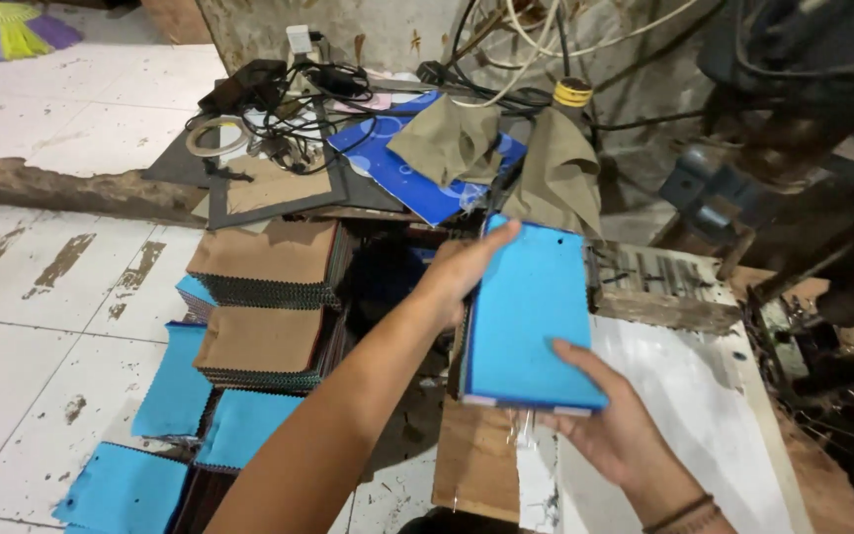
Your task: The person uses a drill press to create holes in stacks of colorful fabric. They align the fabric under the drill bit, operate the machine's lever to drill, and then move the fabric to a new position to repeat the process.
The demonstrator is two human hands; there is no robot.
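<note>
A thick stack of rectangular fabric swatches with a bright blue top (531, 314) is held between both hands above a low wooden bench. My left hand (462, 265) grips its far left corner, thumb lying along the top edge. My right hand (613, 420) supports the near end from below, thumb pressed on the blue surface. The stack tilts slightly, long side running away from me.
Piles of brown swatches (274, 255) and blue swatches (172, 381) cover the tiled floor at left. A white board on the wooden bench (689, 391) lies under the stack. Olive cloth pieces (557, 173), tangled cables (298, 89) and a dark machine (803, 158) stand behind.
</note>
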